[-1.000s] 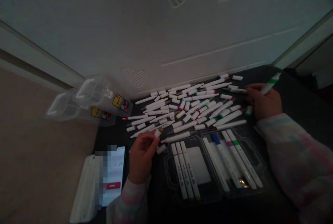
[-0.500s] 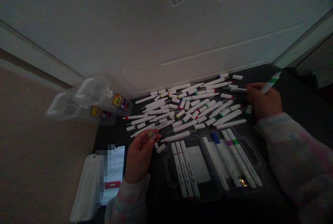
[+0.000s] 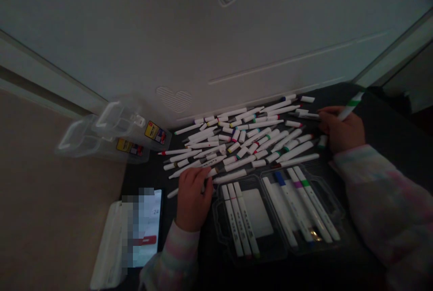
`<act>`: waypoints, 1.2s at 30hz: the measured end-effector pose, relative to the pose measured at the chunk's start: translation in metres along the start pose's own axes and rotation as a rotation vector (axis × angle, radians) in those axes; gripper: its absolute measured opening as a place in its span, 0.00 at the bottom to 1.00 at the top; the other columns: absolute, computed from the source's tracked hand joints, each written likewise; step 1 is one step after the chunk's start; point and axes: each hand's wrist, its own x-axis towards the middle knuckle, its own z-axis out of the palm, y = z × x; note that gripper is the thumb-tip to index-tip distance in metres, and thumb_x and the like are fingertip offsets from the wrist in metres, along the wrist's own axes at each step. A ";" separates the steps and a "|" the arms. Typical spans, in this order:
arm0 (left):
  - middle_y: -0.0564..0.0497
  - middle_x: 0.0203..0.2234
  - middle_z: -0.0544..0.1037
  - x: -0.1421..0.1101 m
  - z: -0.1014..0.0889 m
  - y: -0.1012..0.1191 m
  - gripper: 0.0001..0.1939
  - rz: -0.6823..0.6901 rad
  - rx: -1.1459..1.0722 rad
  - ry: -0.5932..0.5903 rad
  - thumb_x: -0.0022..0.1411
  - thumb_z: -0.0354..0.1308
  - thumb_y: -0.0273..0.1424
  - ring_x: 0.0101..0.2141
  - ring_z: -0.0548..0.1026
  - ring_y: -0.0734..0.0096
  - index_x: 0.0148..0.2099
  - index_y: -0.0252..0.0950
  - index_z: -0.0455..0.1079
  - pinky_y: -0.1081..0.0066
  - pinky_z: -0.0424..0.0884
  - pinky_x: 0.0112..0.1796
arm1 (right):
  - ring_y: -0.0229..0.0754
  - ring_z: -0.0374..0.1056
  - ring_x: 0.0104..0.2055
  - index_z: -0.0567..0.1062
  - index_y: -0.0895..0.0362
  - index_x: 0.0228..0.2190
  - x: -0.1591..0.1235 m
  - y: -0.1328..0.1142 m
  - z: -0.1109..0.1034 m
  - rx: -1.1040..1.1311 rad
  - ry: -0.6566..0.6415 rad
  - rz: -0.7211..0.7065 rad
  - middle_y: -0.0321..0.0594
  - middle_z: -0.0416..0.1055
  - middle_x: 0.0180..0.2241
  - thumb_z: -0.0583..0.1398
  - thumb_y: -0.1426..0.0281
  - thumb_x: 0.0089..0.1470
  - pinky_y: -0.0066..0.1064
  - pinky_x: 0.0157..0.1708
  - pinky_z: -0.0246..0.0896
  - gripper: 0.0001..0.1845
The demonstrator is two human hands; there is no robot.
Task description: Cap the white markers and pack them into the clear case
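My right hand (image 3: 342,129), closed, holds a white marker with a green band (image 3: 352,105), its banded end pointing up and right. The fingertips are beside a slim white marker (image 3: 308,115) at the pile's right end; whether they touch it I cannot tell. My left hand (image 3: 193,198) is palm down at the pile's front edge, fingers bent and thumb drawn in. What lies between its fingers is mostly hidden. Just beyond its fingertips is a white cap with a tan end (image 3: 212,172). Loose white markers and caps (image 3: 243,162) with coloured ends spread across the dark surface.
An open clear case (image 3: 286,250) in front holds several markers. Two clear labelled boxes (image 3: 135,122) stand at the left. A lit phone (image 3: 149,232) and a white case (image 3: 106,246) lie at the near left. A pale panel with ridged hearts (image 3: 174,99) rises behind.
My left hand has turned palm down and moved slightly right, over the pile's front edge; the cap it showed earlier is no longer plain in its fingers. My right hand stays put with the marker.
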 end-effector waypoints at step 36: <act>0.49 0.55 0.62 0.032 -0.029 0.017 0.29 -0.284 -0.727 -0.005 0.55 0.56 0.33 0.52 0.63 0.62 0.58 0.45 0.54 0.61 0.57 0.52 | 0.29 0.50 0.14 0.69 0.60 0.24 0.009 0.013 -0.002 0.070 -0.035 -0.014 0.27 0.54 0.11 0.58 0.71 0.37 0.23 0.14 0.42 0.07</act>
